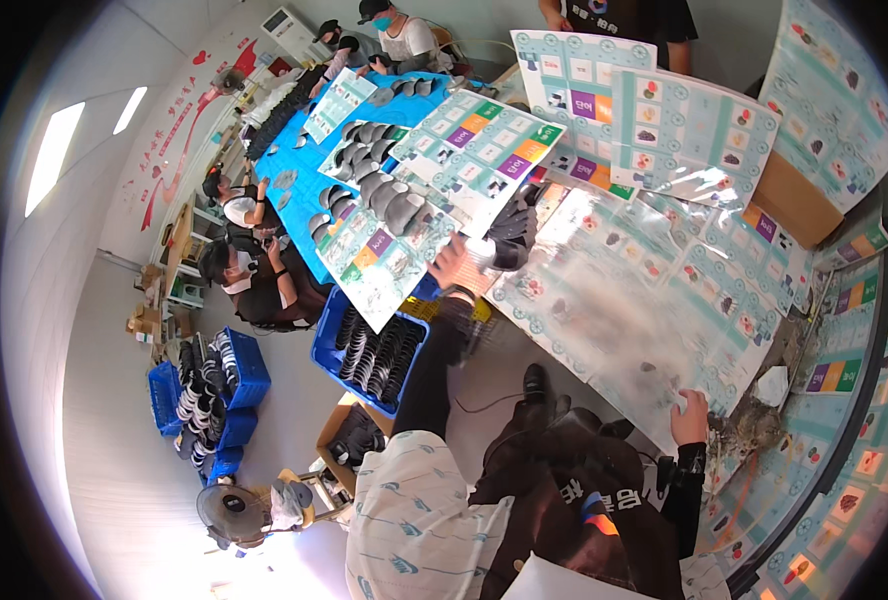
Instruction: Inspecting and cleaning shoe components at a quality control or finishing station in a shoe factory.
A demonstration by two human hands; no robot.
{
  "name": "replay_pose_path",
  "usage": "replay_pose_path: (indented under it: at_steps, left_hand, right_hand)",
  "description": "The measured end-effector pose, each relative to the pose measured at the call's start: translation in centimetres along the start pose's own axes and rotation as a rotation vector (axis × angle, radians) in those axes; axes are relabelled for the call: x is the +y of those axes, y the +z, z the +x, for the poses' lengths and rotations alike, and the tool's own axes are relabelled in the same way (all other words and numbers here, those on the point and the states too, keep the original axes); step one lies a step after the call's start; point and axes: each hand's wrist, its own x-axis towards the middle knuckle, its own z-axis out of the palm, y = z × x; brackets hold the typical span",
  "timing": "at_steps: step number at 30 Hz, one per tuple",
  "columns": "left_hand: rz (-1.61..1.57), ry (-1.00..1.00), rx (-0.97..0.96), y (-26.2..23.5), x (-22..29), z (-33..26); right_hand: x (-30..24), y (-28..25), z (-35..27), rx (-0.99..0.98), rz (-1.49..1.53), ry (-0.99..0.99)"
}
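Reaching, fingers spread, a worker's left grip [448,263] hangs between glossy dark-grey curved pieces [394,206] on a pale-green patterned sheet [384,285] and a blurred black stack [511,235]; the right grip [688,416], hold impossible to tell, is over a fruit-patterned desk [609,320].

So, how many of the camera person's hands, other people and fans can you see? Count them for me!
Camera person's hands: 2 (left hand, right hand)
Other people: 5 (two far off, two at left, one cut off at top)
Fans: 2 (near fan, far fan)
Total: 9
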Motion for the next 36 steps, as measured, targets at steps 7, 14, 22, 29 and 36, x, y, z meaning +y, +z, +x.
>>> replay_pose_path:
  at_steps: [7, 14, 22, 29, 36]
  left_hand:
    - [-0.148, -0.024, 0.113, 2.6, -12.0, 11.0]
    - [-0.329, 0.154, 0.183, 4.8, -14.7, 14.2]
    - [-0.584, -0.018, 0.269, 4.7, -20.6, 11.0]
    - [-0.795, -0.341, 0.668, 3.3, -37.0, 2.5]
    - [-1.515, -0.667, 0.702, -5.7, -43.3, -9.9]
  right_hand:
    - [-12.3, 4.1, 2.5, 0.037, 0.002, -0.073]
    - [-25.0, 8.1, 3.3, -0.085, 0.049, 0.018]
    - [-33.0, 9.1, 4.9, -0.216, -0.002, -0.096]
    - [-39.4, 11.6, 8.8, -0.429, 0.034, -0.398]
    - [-47.5, 11.9, 8.3, -0.582, 0.14, -0.762]
